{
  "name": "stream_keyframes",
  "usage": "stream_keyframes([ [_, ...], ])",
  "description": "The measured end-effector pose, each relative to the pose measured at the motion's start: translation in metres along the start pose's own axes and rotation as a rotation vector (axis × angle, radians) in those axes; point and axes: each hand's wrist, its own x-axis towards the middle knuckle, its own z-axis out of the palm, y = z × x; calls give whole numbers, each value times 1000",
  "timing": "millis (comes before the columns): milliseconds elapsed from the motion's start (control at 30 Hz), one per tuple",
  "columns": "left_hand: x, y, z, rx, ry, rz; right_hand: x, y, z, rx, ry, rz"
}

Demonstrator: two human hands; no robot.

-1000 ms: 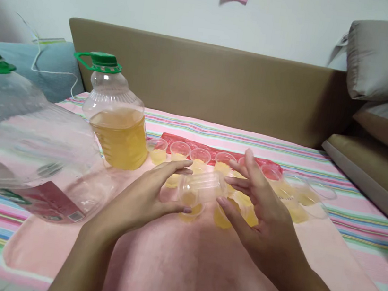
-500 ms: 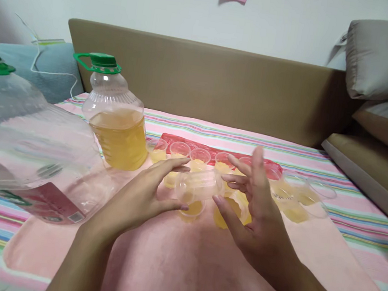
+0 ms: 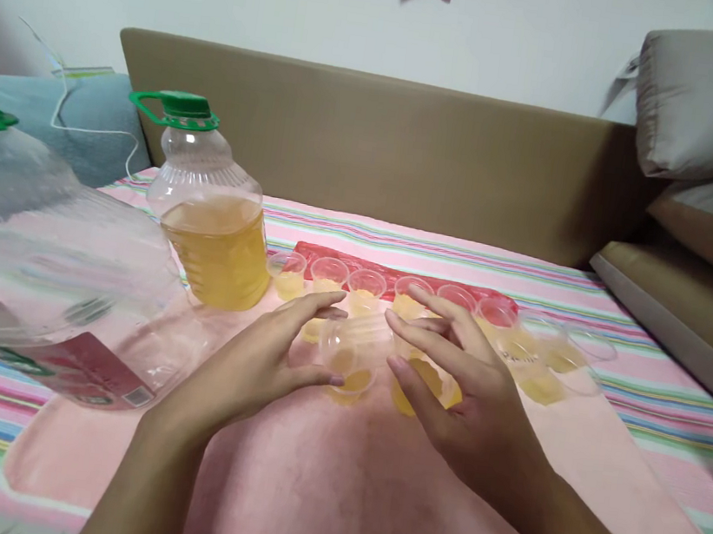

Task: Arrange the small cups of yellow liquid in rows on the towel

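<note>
A clear plastic cup (image 3: 357,339) is tipped on its side between my hands, above the filled cups. My left hand (image 3: 265,360) grips its left end, thumb below and fingers above. At the other end, the fingertips and thumb of my right hand (image 3: 461,368) close around the cup. Behind and below it stand several clear cups of yellow liquid, among them a front cup (image 3: 354,382) and another cup (image 3: 410,388) partly hidden by my right hand. Whether the held cup is single or a stack, I cannot tell.
A green-capped bottle (image 3: 214,253) of yellow liquid stands left of the cups. Nearer, a large clear bottle (image 3: 57,245) fills the left edge. Red plastic (image 3: 382,272) lies behind the cups. More cups (image 3: 542,383) stand right on the pink mat (image 3: 314,489); cushions (image 3: 712,104) are piled at right.
My right hand's raised, spread fingers have come down and closed in leftward on the cup's right end. My left hand stays nearly still on the cup.
</note>
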Motion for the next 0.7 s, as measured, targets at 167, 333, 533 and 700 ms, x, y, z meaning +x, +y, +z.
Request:
stream_keyframes([
  [167,-1,-1,-1,-1,17,7,0,-1,1,-6,18,9],
  [333,-1,-1,0,22,22,-14,-2,-1,5,49,62,58],
  [533,-2,0,-1,20,31,-4,-2,0,5,42,52,68],
  [700,-2,-1,-1,19,29,-2,-2,1,6,-5,34,45],
])
